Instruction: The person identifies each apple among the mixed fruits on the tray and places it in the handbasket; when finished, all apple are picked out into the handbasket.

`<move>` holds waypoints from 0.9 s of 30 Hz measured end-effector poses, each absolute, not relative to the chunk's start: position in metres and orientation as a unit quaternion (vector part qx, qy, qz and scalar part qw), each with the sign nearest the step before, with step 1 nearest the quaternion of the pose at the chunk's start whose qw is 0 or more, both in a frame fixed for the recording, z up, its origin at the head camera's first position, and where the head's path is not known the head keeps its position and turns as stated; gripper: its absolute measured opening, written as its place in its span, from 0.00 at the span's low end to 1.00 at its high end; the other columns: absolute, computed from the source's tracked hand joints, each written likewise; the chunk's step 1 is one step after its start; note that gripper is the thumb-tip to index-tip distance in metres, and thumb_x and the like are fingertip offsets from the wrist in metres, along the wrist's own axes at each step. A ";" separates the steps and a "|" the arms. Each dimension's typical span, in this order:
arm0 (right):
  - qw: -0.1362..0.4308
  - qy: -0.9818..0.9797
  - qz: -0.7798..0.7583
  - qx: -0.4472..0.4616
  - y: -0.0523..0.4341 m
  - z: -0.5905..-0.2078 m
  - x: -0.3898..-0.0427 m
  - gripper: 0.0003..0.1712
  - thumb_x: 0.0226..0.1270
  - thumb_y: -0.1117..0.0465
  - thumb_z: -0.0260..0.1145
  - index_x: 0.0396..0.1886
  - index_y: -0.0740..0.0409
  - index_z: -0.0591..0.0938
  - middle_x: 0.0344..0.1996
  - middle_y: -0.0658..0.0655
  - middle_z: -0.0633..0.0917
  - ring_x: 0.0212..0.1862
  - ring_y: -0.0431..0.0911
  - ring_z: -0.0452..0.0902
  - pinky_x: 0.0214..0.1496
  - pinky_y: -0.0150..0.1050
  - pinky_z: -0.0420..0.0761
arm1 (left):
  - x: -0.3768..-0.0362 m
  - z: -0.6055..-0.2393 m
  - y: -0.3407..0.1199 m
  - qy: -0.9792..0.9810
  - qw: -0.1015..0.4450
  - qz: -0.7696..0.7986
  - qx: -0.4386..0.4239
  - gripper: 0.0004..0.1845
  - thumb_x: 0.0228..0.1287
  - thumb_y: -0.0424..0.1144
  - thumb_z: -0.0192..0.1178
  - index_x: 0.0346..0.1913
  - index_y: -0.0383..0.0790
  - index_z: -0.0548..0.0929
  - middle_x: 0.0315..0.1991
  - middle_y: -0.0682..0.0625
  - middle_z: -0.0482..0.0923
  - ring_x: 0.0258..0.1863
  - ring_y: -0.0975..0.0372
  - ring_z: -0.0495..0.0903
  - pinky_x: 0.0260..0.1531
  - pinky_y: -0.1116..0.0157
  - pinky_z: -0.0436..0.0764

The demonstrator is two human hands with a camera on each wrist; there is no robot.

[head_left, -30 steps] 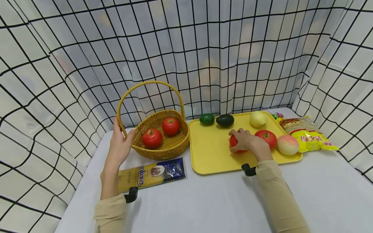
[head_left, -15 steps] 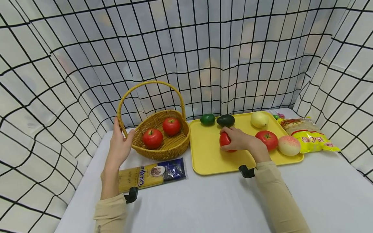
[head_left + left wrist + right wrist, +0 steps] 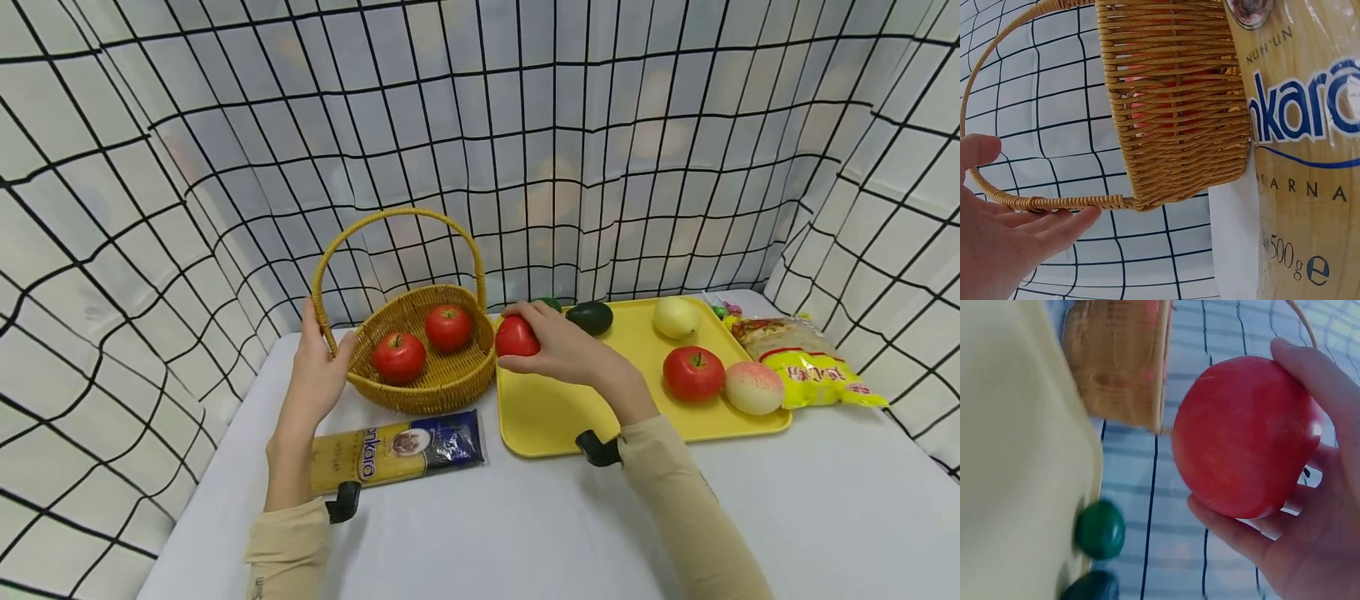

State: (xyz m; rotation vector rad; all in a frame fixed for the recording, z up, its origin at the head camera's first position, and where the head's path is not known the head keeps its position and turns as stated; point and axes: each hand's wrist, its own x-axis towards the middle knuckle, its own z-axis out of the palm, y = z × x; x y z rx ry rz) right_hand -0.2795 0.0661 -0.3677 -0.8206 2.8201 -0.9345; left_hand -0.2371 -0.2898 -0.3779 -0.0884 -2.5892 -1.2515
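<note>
The right hand [image 3: 566, 346] is gripping a red fruit [image 3: 517, 337], its thumb and fingers curling round opposite sides, and is holding it over the far left part of a yellow tray [image 3: 547, 425], just beside the right side of a wicker basket [image 3: 427, 400]. The left hand [image 3: 317, 379] is touching the left side of the basket's arched handle [image 3: 405, 212], its fingers lying nearly straight along the outside while the thumb is standing apart on the other side. Inside the basket, two more red fruits are resting, one nearer and to the left [image 3: 399, 358], the other farther and to the right [image 3: 448, 327]. A pasta packet [image 3: 401, 450] is lying on the tabletop [image 3: 487, 525] at the near side of the basket. Along the tray's far edge, a dark green avocado [image 3: 590, 317] is resting beside a smaller green fruit [image 3: 1100, 529], which the right hand is partly hiding in the head view. On the tray's right side, a pale yellow fruit [image 3: 677, 317] is sitting far back, with a red fruit [image 3: 693, 374] and a peach [image 3: 754, 388] resting side by side nearer. A yellow-labelled bag [image 3: 810, 367] is lying to the tray's right. Black-gridded white cloth [image 3: 525, 167] is hanging behind everything.
</note>
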 end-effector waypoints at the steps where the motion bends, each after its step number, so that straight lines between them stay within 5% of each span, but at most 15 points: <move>1: 0.032 0.914 -0.295 -0.278 0.055 -0.365 -0.284 0.40 0.65 0.37 0.69 0.73 0.41 0.68 0.65 0.55 0.73 0.62 0.52 0.75 0.59 0.50 0.86 | -0.237 -0.378 -0.290 -0.891 0.132 -0.432 -0.032 0.47 0.82 0.52 0.45 0.82 0.49 0.22 0.84 0.36 0.32 0.83 0.37 0.42 0.74 0.31 0.57; 8: 0.082 0.902 -0.244 -0.346 -0.021 -0.338 -0.337 0.42 0.67 0.36 0.67 0.75 0.43 0.64 0.70 0.57 0.70 0.65 0.51 0.73 0.65 0.50 0.82 | -0.236 -0.376 -0.291 -0.887 0.127 -0.443 -0.033 0.47 0.82 0.52 0.45 0.82 0.48 0.22 0.84 0.39 0.29 0.83 0.40 0.40 0.74 0.32 0.59; 14: 0.101 0.916 -0.168 -0.349 -0.082 -0.334 -0.377 0.43 0.68 0.34 0.65 0.76 0.43 0.63 0.70 0.55 0.70 0.65 0.48 0.72 0.65 0.48 0.81 | -0.238 -0.378 -0.289 -0.890 0.127 -0.437 -0.026 0.47 0.82 0.52 0.45 0.82 0.47 0.22 0.84 0.39 0.28 0.84 0.40 0.38 0.78 0.35 0.50; 20: 0.102 0.926 -0.161 -0.327 -0.129 -0.343 -0.392 0.44 0.71 0.37 0.65 0.78 0.48 0.61 0.70 0.57 0.73 0.70 0.49 0.70 0.71 0.47 0.77 | -0.233 -0.379 -0.291 -0.892 0.126 -0.434 -0.018 0.47 0.81 0.52 0.46 0.82 0.47 0.23 0.85 0.40 0.29 0.84 0.40 0.39 0.79 0.35 0.50; 27: 0.138 0.943 -0.165 -0.253 -0.149 -0.358 -0.391 0.48 0.73 0.39 0.64 0.83 0.50 0.54 0.80 0.60 0.63 0.81 0.54 0.58 0.80 0.54 0.67 | -0.232 -0.374 -0.290 -0.891 0.130 -0.435 -0.022 0.47 0.81 0.51 0.46 0.82 0.47 0.24 0.85 0.43 0.29 0.84 0.44 0.39 0.80 0.38 0.50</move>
